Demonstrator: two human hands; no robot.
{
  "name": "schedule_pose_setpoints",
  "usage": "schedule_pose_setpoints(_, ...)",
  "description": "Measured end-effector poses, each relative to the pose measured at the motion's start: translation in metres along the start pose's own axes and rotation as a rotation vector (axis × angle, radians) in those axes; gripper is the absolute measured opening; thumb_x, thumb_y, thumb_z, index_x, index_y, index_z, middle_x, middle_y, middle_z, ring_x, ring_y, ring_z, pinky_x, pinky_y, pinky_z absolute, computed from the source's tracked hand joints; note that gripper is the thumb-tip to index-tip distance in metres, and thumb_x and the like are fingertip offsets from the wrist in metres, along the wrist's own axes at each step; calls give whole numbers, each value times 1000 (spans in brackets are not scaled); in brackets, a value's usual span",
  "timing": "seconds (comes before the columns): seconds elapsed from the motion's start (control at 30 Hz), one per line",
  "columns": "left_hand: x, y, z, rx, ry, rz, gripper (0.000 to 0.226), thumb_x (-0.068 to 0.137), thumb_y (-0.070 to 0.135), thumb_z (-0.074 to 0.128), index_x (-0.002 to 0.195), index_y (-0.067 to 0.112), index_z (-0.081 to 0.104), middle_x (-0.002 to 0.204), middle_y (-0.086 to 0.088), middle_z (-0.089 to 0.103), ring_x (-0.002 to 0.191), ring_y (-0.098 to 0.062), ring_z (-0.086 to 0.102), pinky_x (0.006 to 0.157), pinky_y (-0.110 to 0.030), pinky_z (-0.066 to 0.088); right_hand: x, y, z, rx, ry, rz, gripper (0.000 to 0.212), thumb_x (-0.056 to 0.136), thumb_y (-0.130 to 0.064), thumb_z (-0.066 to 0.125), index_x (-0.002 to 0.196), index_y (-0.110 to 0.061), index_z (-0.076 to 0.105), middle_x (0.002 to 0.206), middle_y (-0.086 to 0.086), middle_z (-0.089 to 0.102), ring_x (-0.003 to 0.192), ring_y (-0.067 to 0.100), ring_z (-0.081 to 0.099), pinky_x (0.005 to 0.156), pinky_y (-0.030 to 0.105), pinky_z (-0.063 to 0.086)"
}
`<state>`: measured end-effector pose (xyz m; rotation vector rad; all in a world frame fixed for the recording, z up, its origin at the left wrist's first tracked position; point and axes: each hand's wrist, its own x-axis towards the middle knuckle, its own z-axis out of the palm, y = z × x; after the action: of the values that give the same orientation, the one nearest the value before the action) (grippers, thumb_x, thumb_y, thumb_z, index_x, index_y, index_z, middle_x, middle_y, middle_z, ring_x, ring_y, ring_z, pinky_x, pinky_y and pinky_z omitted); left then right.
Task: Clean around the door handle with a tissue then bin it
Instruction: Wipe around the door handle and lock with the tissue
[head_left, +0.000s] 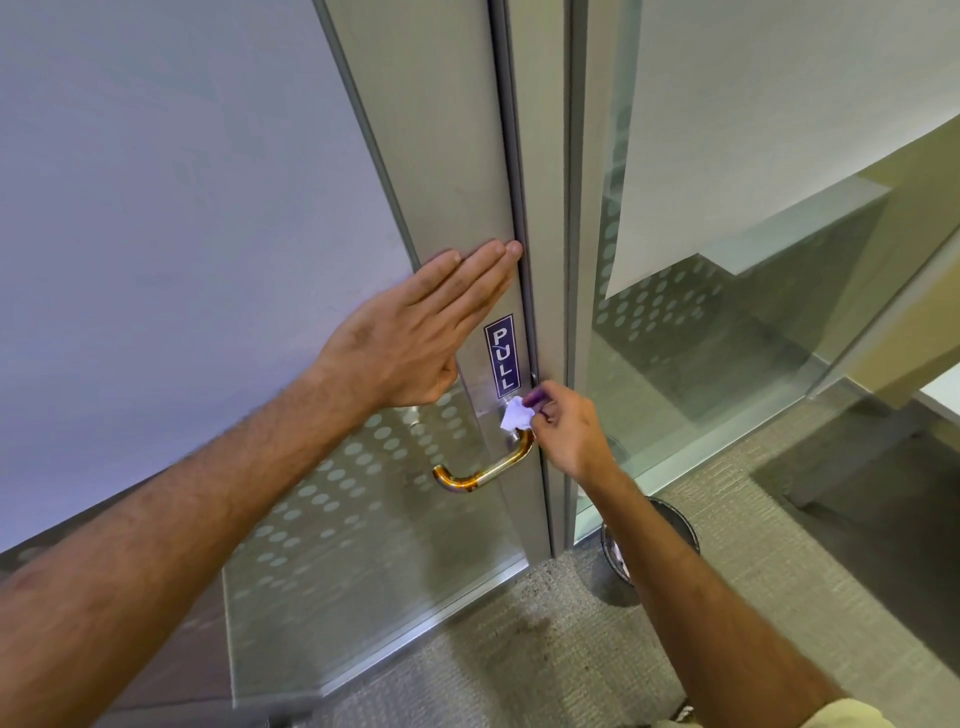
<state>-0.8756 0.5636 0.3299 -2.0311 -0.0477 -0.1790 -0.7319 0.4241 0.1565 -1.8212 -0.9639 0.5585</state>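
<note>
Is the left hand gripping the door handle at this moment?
No. The left hand lies flat and open on the door frame above the PULL sign, while the door handle hangs free below.

Blue "PULL" sticker (502, 356) at frame centre, vertical on metal door stile (441, 156). Frosted dot pattern (332, 499) on lower glass. Grey carpet (519, 649) along bottom. Paper sheet (753, 104) behind glass, upper right.

bin (618, 551) half behind forearm, fingertips (535, 400) blurred
</note>
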Motion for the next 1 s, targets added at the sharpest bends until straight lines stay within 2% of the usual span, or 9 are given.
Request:
schedule_pose_setpoints(0.1, 0, 0, -1, -2, -1, -3, 88, 91, 30, 8, 170, -7, 5, 179, -20, 1, 167, -29, 9, 134, -44, 0, -2, 1, -8, -17, -9, -126, 15, 84, -1, 66, 97, -5, 61, 88, 5, 65, 70, 4, 62, 61, 18, 52)
schedule_pose_setpoints(0.23, 1, -1, -1, -10, 8, -7, 88, 91, 31, 12, 170, -7, 6, 179, -20, 1, 167, -30, 9, 134, -45, -4, 3, 2, -15, -180, -151, -281, 18, 90, 4, 58, 99, 0, 74, 102, 14, 66, 90, 22, 65, 84, 28, 52)
schedule_pose_setpoints(0.33, 0, 0, -1, -8, 5, -10, 87, 91, 30, 12, 170, -7, 8, 179, -20, 3, 166, -30, 10, 133, -46, -7, 4, 7, -22, -279, -321, -338, 32, 93, 11, 47, 112, 2, 71, 120, 13, 63, 109, 24, 62, 100, 20, 45)
schedule_pose_setpoints(0.47, 0, 0, -1, 3, 5, -8, 86, 92, 30, 8, 170, -6, 7, 179, -20, 2, 167, -30, 9, 133, -46, -8, 3, 20, -26, -401, -415, -422, 40, 94, 7, 47, 128, -6, 63, 139, 7, 56, 123, 21, 56, 106, 14, 33)
schedule_pose_setpoints(0.6, 0, 0, -1, -13, 7, -3, 87, 92, 31, 11, 170, -6, 5, 179, -20, 2, 167, -29, 9, 134, -44, -2, 0, 30, -22, -396, -418, -508, 38, 94, 1, 52, 128, -11, 64, 140, 6, 57, 121, 20, 58, 105, 15, 37)
schedule_pose_setpoints(0.73, 0, 0, 0, 4, 10, 0, 86, 93, 33, 7, 170, -6, 4, 179, -20, 1, 167, -30, 9, 134, -45, -3, 5, 27, -20, -485, -343, -616, 30, 90, -1, 60, 115, -12, 72, 121, 6, 64, 110, 24, 55, 95, 34, 48)
schedule_pose_setpoints(0.8, 0, 0, -1, 9, 1, -7, 87, 93, 33, 9, 171, -6, 4, 179, -20, 1, 167, -29, 8, 133, -45, -5, 12, 25, -22, -547, -342, -645, 27, 90, -7, 61, 113, -12, 73, 116, 6, 64, 108, 25, 53, 92, 32, 45)
schedule_pose_setpoints(0.9, 1, 0, -2, 11, -7, -7, 88, 92, 34, 13, 171, -5, 4, 180, -19, 2, 167, -29, 8, 133, -45, -5, 15, 23, -26, -479, -419, -547, 25, 96, -12, 57, 117, -11, 70, 113, 7, 58, 101, 21, 56, 87, 22, 43)
schedule_pose_setpoints(1.0, 1, 0, -3, 14, 6, -8, 90, 91, 35, 18, 170, -6, 6, 179, -19, 3, 167, -29, 10, 134, -44, 0, 12, 21, -30, -450, -462, -446, 27, 97, -19, 57, 120, -9, 69, 108, 7, 55, 92, 22, 58, 81, 30, 48)
